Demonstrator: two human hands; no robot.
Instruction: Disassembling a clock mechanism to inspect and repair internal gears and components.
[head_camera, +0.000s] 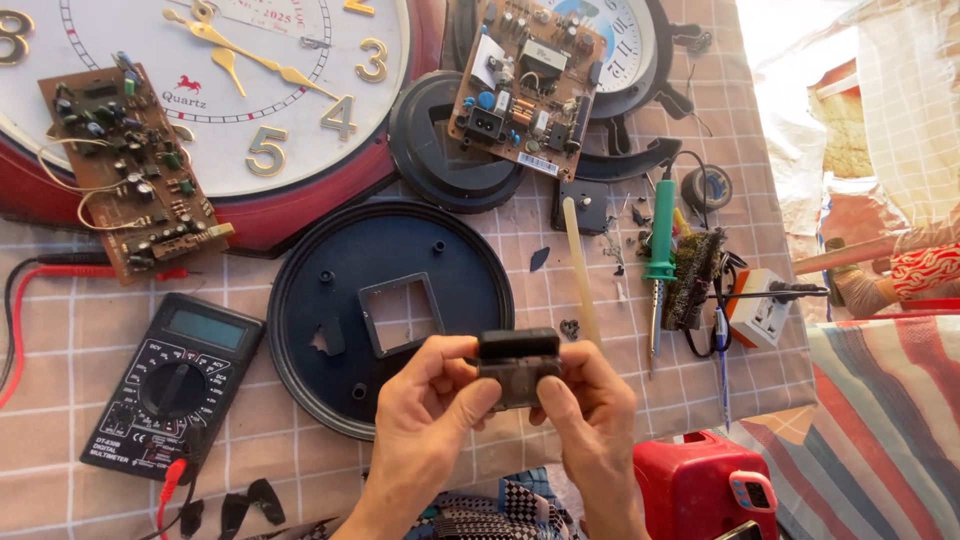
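Observation:
Both hands hold a small black box-shaped clock movement (518, 362) above the table's near edge. My left hand (425, 420) pinches its left side with thumb and fingers. My right hand (592, 415) grips its right side, thumb pressed on the lower front. Just behind the hands lies a round black clock back plate (330, 260) with a square hole in its middle, the same rough size as the movement.
A big red-rimmed wall clock (240, 110) with a brown circuit board (125, 170) on it lies far left. A black multimeter (175, 385), a second circuit board (525, 85), a green soldering iron (660, 250), a glue stick (580, 270), a white socket (760, 305) and a red box (700, 490) surround the hands.

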